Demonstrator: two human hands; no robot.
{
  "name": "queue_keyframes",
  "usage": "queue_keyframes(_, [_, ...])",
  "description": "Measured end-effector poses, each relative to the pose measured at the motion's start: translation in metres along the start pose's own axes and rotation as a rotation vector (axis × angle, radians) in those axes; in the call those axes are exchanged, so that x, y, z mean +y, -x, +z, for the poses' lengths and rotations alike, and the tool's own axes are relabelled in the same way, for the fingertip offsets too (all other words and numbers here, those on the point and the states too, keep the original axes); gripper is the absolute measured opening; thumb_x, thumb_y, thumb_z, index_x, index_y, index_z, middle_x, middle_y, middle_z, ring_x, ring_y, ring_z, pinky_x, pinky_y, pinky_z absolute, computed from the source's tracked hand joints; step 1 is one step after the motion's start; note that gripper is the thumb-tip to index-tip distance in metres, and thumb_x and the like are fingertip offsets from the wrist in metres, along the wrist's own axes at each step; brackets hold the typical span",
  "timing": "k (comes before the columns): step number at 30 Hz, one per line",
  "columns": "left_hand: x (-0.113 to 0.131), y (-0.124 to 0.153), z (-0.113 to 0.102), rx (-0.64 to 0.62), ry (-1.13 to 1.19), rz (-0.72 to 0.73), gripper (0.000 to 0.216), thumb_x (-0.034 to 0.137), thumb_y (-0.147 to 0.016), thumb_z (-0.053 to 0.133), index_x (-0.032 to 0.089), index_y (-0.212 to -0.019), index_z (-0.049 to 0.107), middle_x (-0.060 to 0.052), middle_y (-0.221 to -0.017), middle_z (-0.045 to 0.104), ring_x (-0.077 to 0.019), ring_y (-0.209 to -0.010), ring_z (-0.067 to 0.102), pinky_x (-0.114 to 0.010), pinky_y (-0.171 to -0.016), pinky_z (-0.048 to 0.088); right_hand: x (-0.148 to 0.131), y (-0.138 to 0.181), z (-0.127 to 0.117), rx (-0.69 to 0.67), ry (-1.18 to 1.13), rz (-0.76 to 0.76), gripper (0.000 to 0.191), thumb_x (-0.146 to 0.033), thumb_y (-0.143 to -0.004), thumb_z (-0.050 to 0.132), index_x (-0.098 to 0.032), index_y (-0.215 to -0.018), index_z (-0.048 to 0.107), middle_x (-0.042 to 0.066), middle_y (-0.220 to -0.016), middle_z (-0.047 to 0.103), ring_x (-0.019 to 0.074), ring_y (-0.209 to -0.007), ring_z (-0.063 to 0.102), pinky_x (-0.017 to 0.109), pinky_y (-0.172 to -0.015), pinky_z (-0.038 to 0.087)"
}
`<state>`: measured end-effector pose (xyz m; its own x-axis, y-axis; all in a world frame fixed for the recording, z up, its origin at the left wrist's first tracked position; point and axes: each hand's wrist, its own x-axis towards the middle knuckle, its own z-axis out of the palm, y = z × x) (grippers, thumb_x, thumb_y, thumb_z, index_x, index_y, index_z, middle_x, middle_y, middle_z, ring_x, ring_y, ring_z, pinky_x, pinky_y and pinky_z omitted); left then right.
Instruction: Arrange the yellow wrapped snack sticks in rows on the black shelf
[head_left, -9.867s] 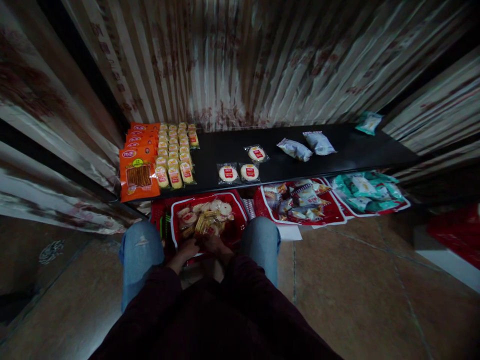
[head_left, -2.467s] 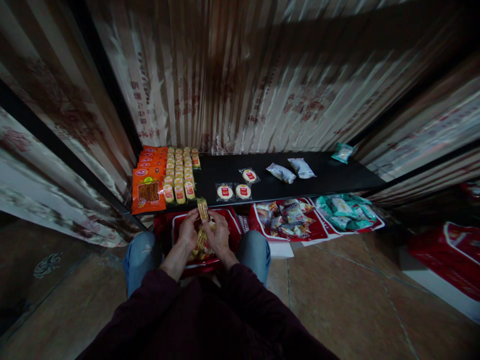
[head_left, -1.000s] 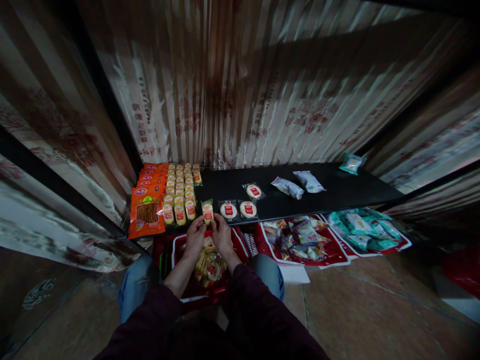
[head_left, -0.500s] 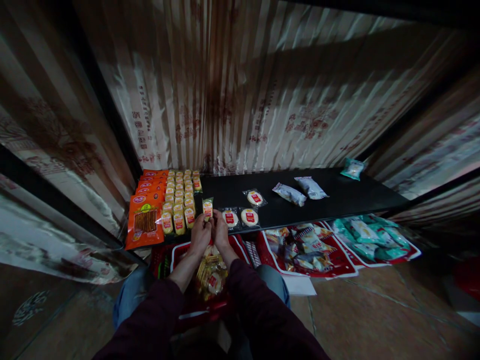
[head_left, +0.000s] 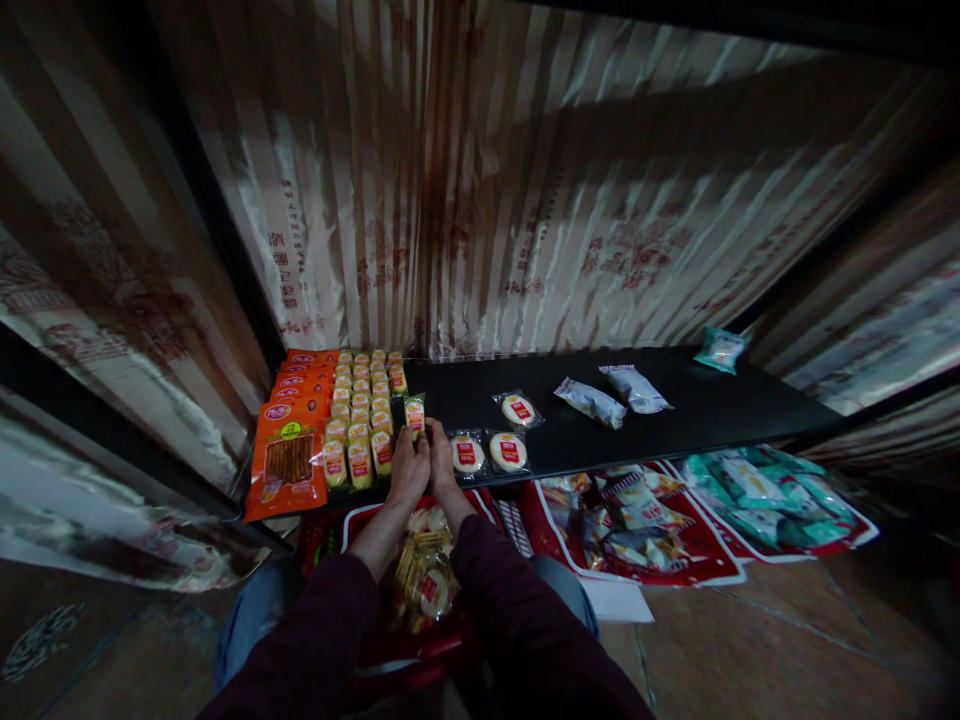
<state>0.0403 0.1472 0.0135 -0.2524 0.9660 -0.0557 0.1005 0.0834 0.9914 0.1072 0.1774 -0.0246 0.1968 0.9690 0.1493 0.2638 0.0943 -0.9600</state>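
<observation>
A small yellow wrapped cake (head_left: 415, 412) stands upright at the fingertips of both hands, over the black shelf (head_left: 465, 395). My left hand (head_left: 409, 470) grips its lower left side with closed fingers. On the other side my right hand (head_left: 440, 457) pinches at its lower right edge. The fingers hide the bottom of the pack. Just left of it are tight rows of matching wrapped cakes (head_left: 360, 420). Close to my right hand lies a round white wrapped biscuit (head_left: 468, 454), with two more like it (head_left: 517, 408) beside and behind.
Orange snack packets (head_left: 289, 455) overlap at the shelf's left end. Silvery packets (head_left: 634, 388) and a teal packet (head_left: 721, 349) lie farther right. Below the front edge, red baskets (head_left: 724, 572) hold packaged snacks; one sits between my knees. A curtain (head_left: 480, 200) hangs behind.
The view has shifted slightly. Both hands have moved a little deeper over the shelf with the wrapped cake, beside the cake rows. The other packs stay where they were.
</observation>
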Motion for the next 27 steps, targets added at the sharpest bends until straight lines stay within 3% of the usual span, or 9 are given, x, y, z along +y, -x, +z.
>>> queue_keyframes(9, [0.004,-0.024,0.015,0.069,-0.111,0.006,0.03,0.022,-0.078,0.05,0.015,-0.106,0.058,-0.017,-0.132,0.051,-0.0247,-0.13,0.041,-0.036,-0.11,0.022,-0.012,-0.024,0.005,-0.045,-0.011,-0.003,0.035,-0.017,-0.073,0.045,-0.019,-0.103,0.062,0.002,-0.086,0.068,0.0163,-0.082,0.06,0.029,-0.084,0.048])
queue_keyframes(18, [0.003,-0.054,0.025,0.098,0.072,-0.002,0.031,0.019,-0.073,0.054,0.016,-0.103,0.061,-0.017,-0.126,0.054,-0.0312,-0.135,0.031,-0.041,-0.11,0.022,0.004,-0.047,0.025,0.0,-0.05,-0.006,0.036,-0.019,-0.075,0.041,-0.02,-0.104,0.062,0.002,-0.089,0.068,0.0151,-0.08,0.062,0.025,-0.075,0.05])
queue_keyframes(27, [0.005,-0.07,0.064,0.017,0.219,0.029,0.035,0.027,-0.071,0.064,0.021,-0.105,0.065,-0.014,-0.109,0.06,-0.0403,-0.132,0.032,-0.049,-0.104,0.031,0.026,-0.068,0.031,-0.008,0.252,0.001,0.025,-0.016,-0.074,0.054,-0.022,-0.098,0.062,0.003,-0.088,0.07,0.0157,-0.078,0.065,0.026,-0.074,0.05])
